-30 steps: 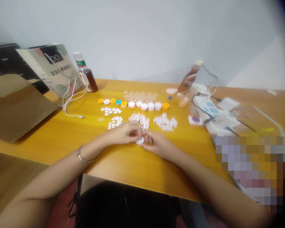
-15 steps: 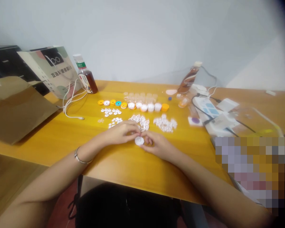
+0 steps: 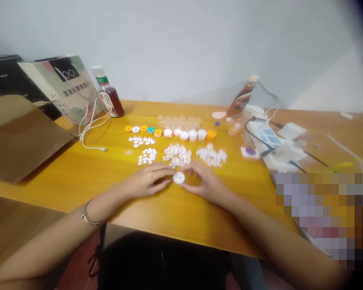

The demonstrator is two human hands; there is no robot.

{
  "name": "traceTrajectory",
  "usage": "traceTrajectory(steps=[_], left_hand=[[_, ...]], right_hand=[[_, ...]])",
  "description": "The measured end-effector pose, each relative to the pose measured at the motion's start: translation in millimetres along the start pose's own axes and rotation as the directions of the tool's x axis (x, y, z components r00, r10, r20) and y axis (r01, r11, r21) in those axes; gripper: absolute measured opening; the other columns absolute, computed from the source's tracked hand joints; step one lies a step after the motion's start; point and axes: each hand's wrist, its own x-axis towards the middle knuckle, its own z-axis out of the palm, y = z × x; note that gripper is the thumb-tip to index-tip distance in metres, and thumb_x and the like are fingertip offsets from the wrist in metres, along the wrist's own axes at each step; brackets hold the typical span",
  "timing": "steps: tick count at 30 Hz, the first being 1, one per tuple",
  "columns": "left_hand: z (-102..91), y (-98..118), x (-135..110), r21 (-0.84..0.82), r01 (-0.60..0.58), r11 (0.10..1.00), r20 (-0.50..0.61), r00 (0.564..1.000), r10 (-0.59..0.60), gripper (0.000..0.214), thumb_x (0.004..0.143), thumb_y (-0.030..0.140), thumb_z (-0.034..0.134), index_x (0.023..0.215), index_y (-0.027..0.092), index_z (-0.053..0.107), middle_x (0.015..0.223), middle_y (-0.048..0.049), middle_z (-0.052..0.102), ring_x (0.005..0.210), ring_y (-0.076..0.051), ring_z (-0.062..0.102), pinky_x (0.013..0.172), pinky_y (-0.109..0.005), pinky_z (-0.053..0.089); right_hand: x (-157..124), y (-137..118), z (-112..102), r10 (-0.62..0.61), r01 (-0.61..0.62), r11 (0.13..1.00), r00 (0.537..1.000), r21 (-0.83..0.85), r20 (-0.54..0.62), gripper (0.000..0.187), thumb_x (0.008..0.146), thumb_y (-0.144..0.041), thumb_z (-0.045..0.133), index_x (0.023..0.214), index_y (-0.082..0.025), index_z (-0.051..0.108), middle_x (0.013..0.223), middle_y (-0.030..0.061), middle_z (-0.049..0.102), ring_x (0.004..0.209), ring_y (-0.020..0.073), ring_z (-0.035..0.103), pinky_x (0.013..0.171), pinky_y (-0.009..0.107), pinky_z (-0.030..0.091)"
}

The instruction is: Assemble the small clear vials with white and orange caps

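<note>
A small white round cap (image 3: 179, 177) sits on the yellow wooden table (image 3: 169, 213) between my two hands. My left hand (image 3: 148, 182) lies low on the table with its fingers stretched out, the tips touching the cap's left side. My right hand (image 3: 206, 182) curls its thumb and fingers round the cap's right side. Just behind the hands lie piles of small white ring-shaped parts (image 3: 177, 154), more of them (image 3: 212, 156) to the right, and small white discs (image 3: 147, 156) to the left.
A row of orange, white and teal caps (image 3: 169, 132) and clear cups (image 3: 178, 121) stands further back. Two drink bottles (image 3: 109, 96) (image 3: 240, 98), a printed paper bag (image 3: 63, 86), a white cable (image 3: 89, 129), a brown sheet (image 3: 18, 137) and a power strip (image 3: 268, 139) ring the table.
Both hands have lowered and spread slightly apart. The white cap, held up between the fingertips before, now rests on the table. My left hand's fingers have flattened out.
</note>
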Motion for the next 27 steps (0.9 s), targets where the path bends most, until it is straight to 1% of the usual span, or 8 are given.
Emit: traceTrajectory(steps=[2, 6, 9, 13, 19, 24, 27], left_hand=[[0.4, 0.3, 1.2, -0.013, 0.001, 1.0, 0.023, 1.0, -0.001, 0.033, 0.087, 0.019, 0.046, 0.119, 0.016, 0.05, 0.114, -0.0107, 0.058, 0.103, -0.017, 0.054, 0.089, -0.034, 0.047], [0.9, -0.2, 1.7, 0.001, -0.008, 1.0, 0.056, 0.998, 0.008, 0.036, 0.086, 0.019, 0.047, 0.123, 0.018, 0.048, 0.114, -0.0105, 0.058, 0.101, -0.018, 0.055, 0.088, -0.035, 0.047], [0.5, -1.1, 1.2, 0.013, -0.008, 1.0, 0.07, 0.998, 0.007, 0.036, 0.087, 0.019, 0.046, 0.122, 0.019, 0.049, 0.111, -0.01, 0.059, 0.098, -0.017, 0.056, 0.086, -0.035, 0.048], [-0.7, -1.5, 1.2, 0.023, -0.02, 1.0, 0.069, 0.997, 0.019, 0.035, 0.087, 0.018, 0.045, 0.121, 0.019, 0.05, 0.112, -0.0092, 0.06, 0.099, -0.017, 0.056, 0.086, -0.035, 0.047], [0.1, -2.9, 1.1, 0.051, -0.053, 0.997, 0.048, 0.998, 0.05, 0.036, 0.086, 0.018, 0.046, 0.121, 0.02, 0.051, 0.116, -0.0092, 0.059, 0.101, -0.018, 0.056, 0.087, -0.037, 0.047], [1.4, -4.0, 0.1, 0.071, -0.054, 0.996, 0.05, 0.997, 0.051, 0.036, 0.086, 0.018, 0.046, 0.122, 0.02, 0.051, 0.118, -0.0088, 0.058, 0.103, -0.018, 0.055, 0.088, -0.038, 0.047], [2.1, -4.5, -0.6, 0.075, -0.059, 0.995, 0.046, 0.997, 0.055, 0.036, 0.087, 0.018, 0.046, 0.122, 0.02, 0.051, 0.118, -0.0091, 0.058, 0.103, -0.019, 0.055, 0.088, -0.038, 0.047]], right_hand=[[0.6, -1.7, -1.6, -0.015, 0.015, 0.999, 1.0, 0.033, 0.023, 0.022, 0.075, -0.022, 0.062, 0.096, -0.02, 0.055, 0.093, 0.005, 0.062, 0.086, 0.0165, 0.058, 0.075, 0.03, 0.048], [0.9, -1.5, -1.0, 0.018, -0.025, 0.995, 0.998, 0.097, 0.067, 0.017, 0.077, -0.018, 0.059, 0.094, -0.019, 0.055, 0.094, 0.0051, 0.064, 0.088, 0.016, 0.061, 0.081, 0.032, 0.049], [0.6, 1.0, 0.7, 0.012, -0.019, 0.995, 0.998, 0.1, 0.065, 0.017, 0.077, -0.017, 0.058, 0.094, -0.019, 0.057, 0.094, 0.0054, 0.065, 0.088, 0.0163, 0.062, 0.082, 0.033, 0.049], [1.0, 2.0, 1.5, -0.038, 0.032, 0.994, 0.998, 0.107, 0.053, 0.016, 0.079, -0.018, 0.057, 0.095, -0.02, 0.059, 0.094, 0.0047, 0.066, 0.087, 0.016, 0.062, 0.082, 0.033, 0.05], [1.5, 2.1, 2.7, -0.1, 0.099, 0.986, 0.995, 0.131, 0.003, 0.015, 0.08, -0.018, 0.058, 0.094, -0.02, 0.06, 0.093, 0.0051, 0.067, 0.085, 0.0149, 0.063, 0.08, 0.031, 0.051], [1.2, 5.5, 3.8, -0.107, 0.105, 0.987, 0.994, 0.121, 0.015, 0.016, 0.08, -0.018, 0.057, 0.096, -0.02, 0.06, 0.094, 0.0048, 0.067, 0.085, 0.0147, 0.063, 0.08, 0.032, 0.052], [1.3, 5.4, 3.7, -0.117, 0.116, 0.986, 0.993, 0.116, 0.001, 0.016, 0.08, -0.018, 0.058, 0.095, -0.02, 0.061, 0.093, 0.0044, 0.068, 0.086, 0.0144, 0.063, 0.08, 0.031, 0.052]])
